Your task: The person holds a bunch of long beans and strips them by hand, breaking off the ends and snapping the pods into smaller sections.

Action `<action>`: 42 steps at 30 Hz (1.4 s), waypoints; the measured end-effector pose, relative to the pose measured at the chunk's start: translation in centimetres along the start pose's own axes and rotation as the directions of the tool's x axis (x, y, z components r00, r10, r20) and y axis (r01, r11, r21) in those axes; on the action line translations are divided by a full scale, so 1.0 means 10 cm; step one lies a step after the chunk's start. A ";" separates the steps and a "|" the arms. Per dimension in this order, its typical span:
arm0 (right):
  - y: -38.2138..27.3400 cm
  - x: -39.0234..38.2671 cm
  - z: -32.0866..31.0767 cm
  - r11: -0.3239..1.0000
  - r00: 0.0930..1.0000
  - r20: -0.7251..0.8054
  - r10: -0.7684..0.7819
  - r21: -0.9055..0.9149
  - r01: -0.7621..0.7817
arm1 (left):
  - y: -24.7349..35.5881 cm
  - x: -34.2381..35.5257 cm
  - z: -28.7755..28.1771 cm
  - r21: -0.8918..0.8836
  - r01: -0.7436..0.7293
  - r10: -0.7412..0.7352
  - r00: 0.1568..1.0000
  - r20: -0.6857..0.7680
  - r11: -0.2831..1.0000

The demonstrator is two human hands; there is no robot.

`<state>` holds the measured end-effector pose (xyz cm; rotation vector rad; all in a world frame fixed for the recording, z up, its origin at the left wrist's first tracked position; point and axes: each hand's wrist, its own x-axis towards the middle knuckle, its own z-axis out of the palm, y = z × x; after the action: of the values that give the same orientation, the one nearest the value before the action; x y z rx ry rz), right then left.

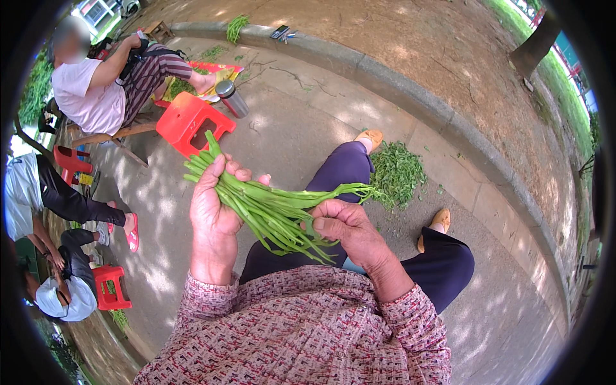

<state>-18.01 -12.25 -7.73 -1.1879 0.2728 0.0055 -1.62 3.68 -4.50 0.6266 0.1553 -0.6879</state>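
Observation:
My left hand (pixel 218 208) is wrapped round a bunch of long green vegetable stems (pixel 269 204) in front of my lap. The thicker cut ends stick out past its fingers at the upper left. The thin ends fan out toward my right hand (pixel 350 232), which is closed in a pinch at the tips. A small green leaf (pixel 309 226) shows at its thumb; the fingers partly hide what else they grip. On the ground beyond my knees lies a pile of loose green leaves (pixel 398 176), beside one of my tan shoes (pixel 370 138).
A red plastic stool (pixel 192 123) and a steel tumbler (pixel 232 98) stand ahead on the left. A seated person (pixel 96 90) is behind them, with others further left near another red stool (pixel 111 287). A stone kerb (pixel 410 96) curves along the far side, with a phone (pixel 280 32) on it.

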 end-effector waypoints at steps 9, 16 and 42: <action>-0.11 -0.02 0.08 0.992 0.999 0.001 -0.038 -0.117 0.038 | -0.04 -0.06 0.05 0.002 0.008 -0.008 1.000 -0.003 1.000; -0.05 -0.01 0.05 0.998 0.999 -0.026 0.034 -0.056 -0.035 | -0.05 -0.09 0.07 0.026 -0.001 0.002 1.000 -0.025 1.000; -0.13 -0.05 0.04 0.995 0.995 -0.027 -0.097 -0.041 0.096 | -0.07 -0.04 0.02 0.006 0.039 -0.038 0.999 -0.009 0.999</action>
<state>-18.25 -12.30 -6.33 -1.2402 0.2412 -0.0907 -2.39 3.33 -4.51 0.6345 0.1740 -0.7230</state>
